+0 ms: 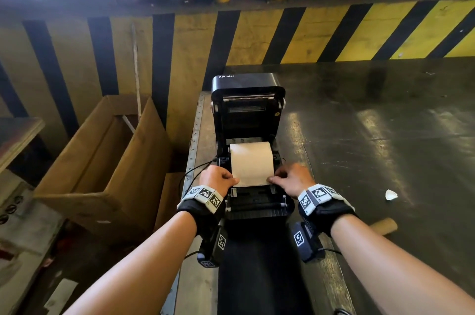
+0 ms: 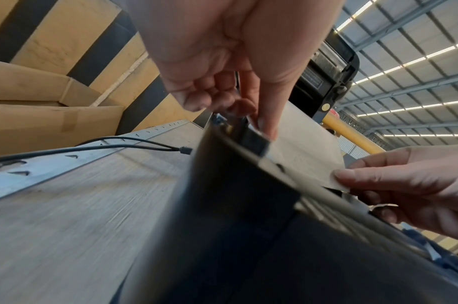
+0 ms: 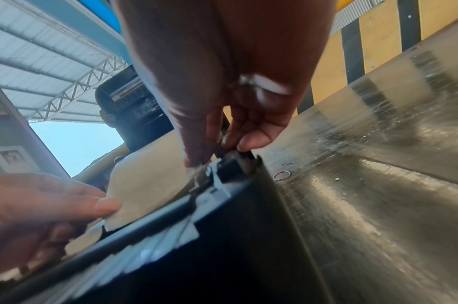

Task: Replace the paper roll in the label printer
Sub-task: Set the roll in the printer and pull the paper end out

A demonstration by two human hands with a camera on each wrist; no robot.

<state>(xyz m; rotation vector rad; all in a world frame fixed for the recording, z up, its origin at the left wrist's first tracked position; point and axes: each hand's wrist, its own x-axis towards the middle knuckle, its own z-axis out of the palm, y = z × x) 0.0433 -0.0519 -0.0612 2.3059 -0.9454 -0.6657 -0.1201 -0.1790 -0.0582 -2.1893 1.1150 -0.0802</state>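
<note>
Head view, from left to right: an open cardboard box (image 1: 102, 160) is seen standing beside the counter (image 1: 372, 134), with a black cable (image 1: 195, 169) trailing from the counter's left edge. At the counter's left end a black label printer (image 1: 248, 114) is placed, its lid raised upright. A white paper roll (image 1: 251, 158) is seated in the open bay, and its loose end is drawn forward over the front edge.

That loose end is pinched at its left corner by the left hand (image 1: 218, 177), thumb on top and the remaining fingers curled beneath. The right corner is pinched in the same way by the right hand (image 1: 291, 179); in the left wrist view the thumb is shown lying flat on the sheet.

Further right, a small white paper scrap (image 1: 391, 195) is seen on the dark counter surface, and a brown cardboard tube (image 1: 384, 226) is lying just behind the right forearm.
</note>
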